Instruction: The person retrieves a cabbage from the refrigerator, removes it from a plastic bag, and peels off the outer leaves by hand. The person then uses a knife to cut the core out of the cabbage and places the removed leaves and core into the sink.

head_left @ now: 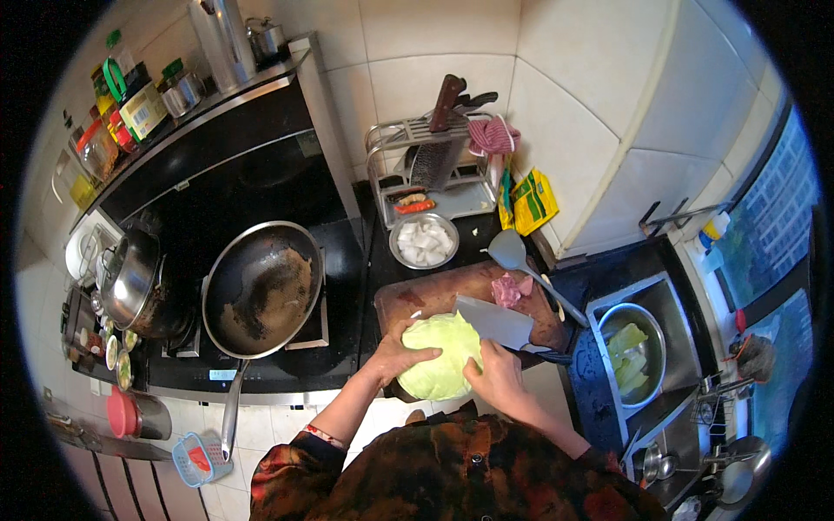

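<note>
A pale green head of cabbage (438, 357) is between my hands, over the near edge of the cutting board (417, 293). My left hand (399, 355) grips its left side, thumb on top. At its right side, my right hand (496, 372) pinches the edge of an outer leaf. Behind the cabbage a cleaver (496, 322) lies flat on the board, its dark handle toward the right. Small pieces of raw pink meat (509, 290) sit beyond the blade. In the sink, a steel bowl (661, 365) holds torn cabbage leaves (627, 355).
A wok (264, 286) stands on the stove at left, its handle (233, 410) jutting past the counter edge. Behind the board are a bowl of white chunks (424, 241) and a knife rack (433, 163). A spatula (534, 270) lies across the board's right side, near the sink (681, 312).
</note>
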Available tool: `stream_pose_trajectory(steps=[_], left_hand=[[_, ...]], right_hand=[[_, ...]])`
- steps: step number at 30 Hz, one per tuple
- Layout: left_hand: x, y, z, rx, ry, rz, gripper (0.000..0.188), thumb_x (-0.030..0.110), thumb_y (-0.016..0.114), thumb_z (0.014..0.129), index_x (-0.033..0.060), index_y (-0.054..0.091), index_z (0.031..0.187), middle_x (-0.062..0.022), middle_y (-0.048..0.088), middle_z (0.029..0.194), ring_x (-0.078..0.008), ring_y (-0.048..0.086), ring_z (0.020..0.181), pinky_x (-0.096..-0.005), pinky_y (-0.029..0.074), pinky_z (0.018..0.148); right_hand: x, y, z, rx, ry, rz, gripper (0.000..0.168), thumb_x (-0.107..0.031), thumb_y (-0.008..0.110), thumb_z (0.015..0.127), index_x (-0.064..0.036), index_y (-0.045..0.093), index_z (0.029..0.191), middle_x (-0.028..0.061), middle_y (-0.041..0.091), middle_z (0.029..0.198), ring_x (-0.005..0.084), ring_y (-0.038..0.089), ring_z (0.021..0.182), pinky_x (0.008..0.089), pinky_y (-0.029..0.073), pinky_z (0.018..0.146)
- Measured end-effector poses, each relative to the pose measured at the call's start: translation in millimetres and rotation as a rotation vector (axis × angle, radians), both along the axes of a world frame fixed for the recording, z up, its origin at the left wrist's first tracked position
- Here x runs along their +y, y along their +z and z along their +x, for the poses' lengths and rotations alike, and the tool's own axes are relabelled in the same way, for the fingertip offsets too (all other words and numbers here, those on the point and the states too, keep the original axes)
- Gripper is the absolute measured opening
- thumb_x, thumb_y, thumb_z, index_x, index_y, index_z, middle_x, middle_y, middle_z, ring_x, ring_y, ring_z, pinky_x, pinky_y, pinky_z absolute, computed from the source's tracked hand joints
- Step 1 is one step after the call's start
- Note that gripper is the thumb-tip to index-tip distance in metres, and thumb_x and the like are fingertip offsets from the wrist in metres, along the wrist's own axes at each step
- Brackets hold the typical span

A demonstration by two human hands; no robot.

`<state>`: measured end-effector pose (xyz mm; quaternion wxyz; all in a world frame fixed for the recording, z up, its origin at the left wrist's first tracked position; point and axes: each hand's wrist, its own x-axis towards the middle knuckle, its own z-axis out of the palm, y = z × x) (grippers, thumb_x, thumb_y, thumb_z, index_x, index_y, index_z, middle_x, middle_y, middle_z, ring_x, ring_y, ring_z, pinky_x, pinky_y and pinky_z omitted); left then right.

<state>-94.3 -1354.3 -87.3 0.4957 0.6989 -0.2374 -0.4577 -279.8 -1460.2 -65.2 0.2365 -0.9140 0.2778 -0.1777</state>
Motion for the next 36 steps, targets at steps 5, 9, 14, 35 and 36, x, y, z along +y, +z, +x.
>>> stream_pose_trajectory(steps=[5, 9, 14, 35, 36], left_hand=[[1.5, 13.2, -19.0, -0.160, 0.028, -0.039, 0.084, 0.032, 0.087, 0.060, -0.0035, 0.044, 0.123, -0.0143, 0.056, 0.112, -0.0195, 0.056, 0.102, -0.0299, 0.048, 0.087], [11.1, 3.1, -28.9, -0.290, 0.159, -0.036, 0.084, 0.034, 0.088, 0.058, -0.0024, 0.045, 0.119, -0.0138, 0.056, 0.111, -0.0183, 0.056, 0.100, -0.0291, 0.047, 0.087], [12.6, 28.4, -33.6, -0.468, 0.226, -0.156, 0.078, 0.031, 0.088, 0.059, -0.0005, 0.045, 0.116, -0.0117, 0.055, 0.108, -0.0196, 0.055, 0.100, -0.0303, 0.046, 0.089], [14.1, 27.3, -54.9, -0.782, 0.352, -0.182, 0.099, 0.022, 0.086, 0.059, 0.0064, 0.028, 0.138, -0.0158, 0.058, 0.105, -0.0228, 0.060, 0.096, -0.0336, 0.049, 0.085], [14.4, 28.3, -55.4, -0.759, 0.356, -0.144, 0.099, 0.024, 0.086, 0.058, 0.0060, 0.029, 0.137, -0.0169, 0.057, 0.110, -0.0241, 0.059, 0.101, -0.0342, 0.047, 0.088]], right_hand=[[19.4, 7.0, -1.7, -0.046, 0.035, -0.028, 0.029, -0.020, 0.063, 0.077, -0.004, 0.051, 0.098, 0.0174, 0.054, 0.089, 0.0352, 0.061, 0.077, 0.0455, 0.051, 0.063], [15.2, -12.6, -2.4, -0.127, -0.011, -0.184, 0.024, -0.018, 0.064, 0.075, -0.004, 0.051, 0.089, 0.0129, 0.051, 0.080, 0.0303, 0.061, 0.067, 0.0408, 0.052, 0.055], [-1.8, -9.9, -10.7, -0.445, -0.093, -0.203, 0.016, -0.009, 0.064, 0.073, 0.000, 0.051, 0.078, 0.0125, 0.054, 0.077, 0.0291, 0.059, 0.058, 0.0381, 0.050, 0.048], [5.1, -14.0, -0.2, -0.258, -0.044, -0.188, 0.055, -0.010, 0.070, 0.070, -0.006, 0.052, 0.123, 0.0152, 0.054, 0.116, 0.0305, 0.062, 0.093, 0.0377, 0.053, 0.074], [3.4, -18.4, 2.6, -0.243, -0.052, -0.192, 0.057, -0.010, 0.070, 0.069, -0.006, 0.052, 0.123, 0.0157, 0.055, 0.116, 0.0299, 0.063, 0.091, 0.0362, 0.053, 0.073]])
